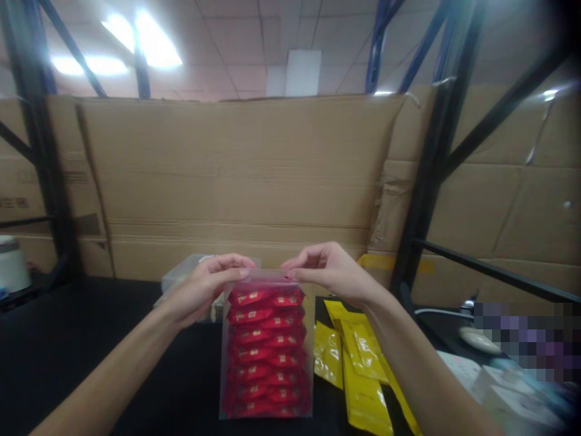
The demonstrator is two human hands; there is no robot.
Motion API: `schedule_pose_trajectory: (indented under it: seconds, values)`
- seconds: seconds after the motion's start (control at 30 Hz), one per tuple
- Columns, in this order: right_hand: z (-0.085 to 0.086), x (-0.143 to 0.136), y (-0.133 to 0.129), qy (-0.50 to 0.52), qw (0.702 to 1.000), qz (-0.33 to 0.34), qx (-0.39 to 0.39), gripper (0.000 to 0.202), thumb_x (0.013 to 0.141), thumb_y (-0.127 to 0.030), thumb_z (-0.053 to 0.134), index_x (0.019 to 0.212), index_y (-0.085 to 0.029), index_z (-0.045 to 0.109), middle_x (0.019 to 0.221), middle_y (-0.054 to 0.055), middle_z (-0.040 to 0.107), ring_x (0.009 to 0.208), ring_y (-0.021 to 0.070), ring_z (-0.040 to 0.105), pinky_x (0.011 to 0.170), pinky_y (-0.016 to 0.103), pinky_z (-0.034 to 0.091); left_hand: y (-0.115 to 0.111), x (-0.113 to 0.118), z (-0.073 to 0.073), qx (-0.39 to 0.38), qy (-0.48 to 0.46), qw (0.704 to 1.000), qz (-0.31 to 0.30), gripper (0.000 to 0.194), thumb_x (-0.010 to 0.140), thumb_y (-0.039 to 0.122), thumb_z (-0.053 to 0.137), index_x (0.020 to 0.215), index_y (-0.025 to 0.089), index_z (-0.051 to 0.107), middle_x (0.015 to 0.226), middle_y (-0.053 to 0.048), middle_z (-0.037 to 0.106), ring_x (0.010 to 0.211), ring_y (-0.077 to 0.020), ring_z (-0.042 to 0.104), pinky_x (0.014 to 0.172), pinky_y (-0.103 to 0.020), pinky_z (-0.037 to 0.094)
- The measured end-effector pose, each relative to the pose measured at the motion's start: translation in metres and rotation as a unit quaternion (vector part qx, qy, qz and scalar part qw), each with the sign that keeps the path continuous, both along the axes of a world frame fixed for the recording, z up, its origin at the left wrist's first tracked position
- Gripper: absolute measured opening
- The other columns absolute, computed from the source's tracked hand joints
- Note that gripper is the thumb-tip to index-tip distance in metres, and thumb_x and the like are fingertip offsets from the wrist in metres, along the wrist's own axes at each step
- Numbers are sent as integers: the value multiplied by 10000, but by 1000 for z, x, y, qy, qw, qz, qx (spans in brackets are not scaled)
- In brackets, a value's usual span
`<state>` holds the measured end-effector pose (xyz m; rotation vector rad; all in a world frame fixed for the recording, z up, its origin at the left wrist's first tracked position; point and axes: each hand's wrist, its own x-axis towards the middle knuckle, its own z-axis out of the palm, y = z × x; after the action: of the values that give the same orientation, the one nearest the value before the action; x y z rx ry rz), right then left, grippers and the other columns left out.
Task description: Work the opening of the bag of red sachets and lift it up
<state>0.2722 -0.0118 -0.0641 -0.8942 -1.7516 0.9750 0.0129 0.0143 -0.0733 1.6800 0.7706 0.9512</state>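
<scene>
A clear plastic box stands upright in front of me, filled with stacked rows of small red wrapped packets. My left hand pinches the top left edge of the box between thumb and fingers. At the top right edge, my right hand has its thumb and fingers closed on the rim. Several yellow packets lie in a loose pile on the black surface to the right of the box, partly behind my right forearm. Behind my left hand sits another clear plastic container, partly hidden.
A black tabletop spreads out below, backed by a tall cardboard panel. Dark metal shelf posts rise on both sides. White boxes are at the lower right, and a white container stands at the far left.
</scene>
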Motion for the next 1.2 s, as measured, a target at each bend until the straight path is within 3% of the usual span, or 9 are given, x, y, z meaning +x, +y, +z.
schedule_pose_trajectory:
  seconds: [0.33, 0.53, 0.67, 0.8, 1.03, 1.2]
  values:
    - [2, 1, -4, 1, 1000, 11, 10, 182, 680, -237, 809, 719, -125, 672, 950, 117, 753, 848, 188, 714, 812, 324, 550, -21, 17, -12, 44, -42, 993, 99, 238, 785, 372, 733, 929, 196, 665, 1016, -59, 688, 870, -187, 636, 782, -320, 514]
    - [3, 1, -12, -66, 993, -27, 93, 44, 717, -173, 741, 734, -135, 728, 896, 91, 752, 766, 174, 696, 710, 280, 546, -27, 22, -19, 126, -49, 976, 169, 153, 808, 333, 674, 874, 195, 685, 1038, -62, 692, 978, -216, 625, 877, -351, 507]
    - [6, 1, -16, -152, 971, -89, 161, 68, 749, -182, 711, 771, -157, 770, 785, 49, 739, 709, 162, 683, 648, 250, 522, -24, 26, -24, 120, -96, 970, 190, 151, 778, 324, 728, 836, 185, 716, 961, -35, 695, 882, -173, 621, 805, -285, 487]
    - [8, 1, -18, -188, 959, -108, 182, 90, 769, -184, 706, 803, -168, 788, 721, 18, 726, 668, 135, 676, 597, 217, 482, -23, 28, -27, 92, -140, 966, 196, 188, 742, 330, 782, 832, 171, 741, 913, -26, 710, 828, -139, 622, 761, -229, 468]
    - [13, -2, -27, -259, 907, -153, 295, 93, 803, -170, 726, 718, -166, 765, 702, 10, 715, 651, 109, 641, 628, 208, 457, -22, 26, -30, 72, -150, 966, 198, 192, 760, 349, 778, 830, 174, 742, 858, -16, 708, 780, -126, 623, 720, -215, 467]
    - [16, -4, -31, -307, 881, -164, 322, 113, 830, -168, 720, 738, -183, 784, 692, 6, 726, 621, 99, 642, 594, 203, 416, -20, 28, -34, 85, -150, 965, 199, 164, 781, 339, 760, 829, 185, 736, 849, -9, 702, 785, -127, 618, 730, -225, 465]
